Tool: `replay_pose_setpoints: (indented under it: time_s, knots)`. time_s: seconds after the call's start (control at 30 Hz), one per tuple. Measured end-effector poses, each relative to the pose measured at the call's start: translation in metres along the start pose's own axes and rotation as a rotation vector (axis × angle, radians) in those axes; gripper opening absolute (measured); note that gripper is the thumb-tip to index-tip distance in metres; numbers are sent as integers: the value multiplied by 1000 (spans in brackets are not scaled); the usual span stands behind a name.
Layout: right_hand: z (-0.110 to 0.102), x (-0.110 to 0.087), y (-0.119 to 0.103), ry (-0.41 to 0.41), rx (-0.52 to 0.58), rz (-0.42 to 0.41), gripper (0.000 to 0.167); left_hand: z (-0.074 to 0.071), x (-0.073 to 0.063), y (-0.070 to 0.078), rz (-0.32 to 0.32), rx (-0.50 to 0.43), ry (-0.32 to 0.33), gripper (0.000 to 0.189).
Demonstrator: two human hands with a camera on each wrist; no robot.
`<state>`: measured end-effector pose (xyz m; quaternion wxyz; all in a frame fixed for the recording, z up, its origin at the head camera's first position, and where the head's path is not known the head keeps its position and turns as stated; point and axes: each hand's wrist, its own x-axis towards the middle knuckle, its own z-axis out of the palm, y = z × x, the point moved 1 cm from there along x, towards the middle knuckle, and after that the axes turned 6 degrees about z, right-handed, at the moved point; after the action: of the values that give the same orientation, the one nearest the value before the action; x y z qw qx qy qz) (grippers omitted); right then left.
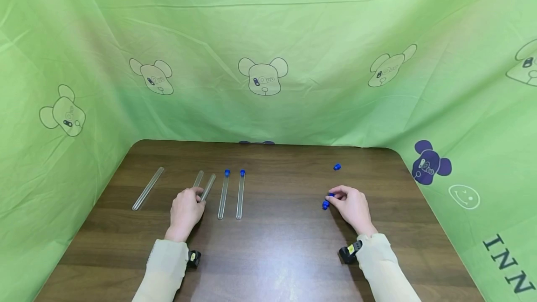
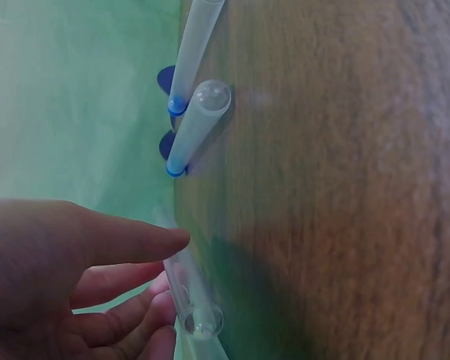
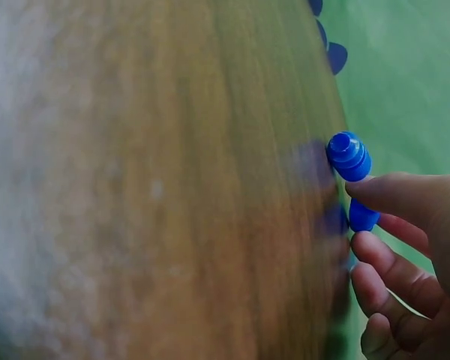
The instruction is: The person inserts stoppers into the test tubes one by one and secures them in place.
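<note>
Behind the left grip comes a loose, pale cream sleeve, softly creased up to its cuff. A small, boxy black camera with a yellowish label sits inward of that cuff. Behind the right grip, a matching cream sleeve carries another black camera, also boxy, with a yellow patch.

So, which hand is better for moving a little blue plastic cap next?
The right hand, I think: a little blue plastic cap is between its thumb and fingers, with another beside it. The left hand is far from them, at a clear, thin tube.
</note>
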<state>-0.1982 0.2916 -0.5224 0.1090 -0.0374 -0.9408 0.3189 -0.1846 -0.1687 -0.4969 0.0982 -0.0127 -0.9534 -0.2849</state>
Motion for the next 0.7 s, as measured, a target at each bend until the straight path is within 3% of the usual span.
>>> replay_pose_setpoints:
  time_s: [0.7]
  knots:
    - [-5,-1,-2,39,12,16,13,3,2,2,71,-3,53,28]
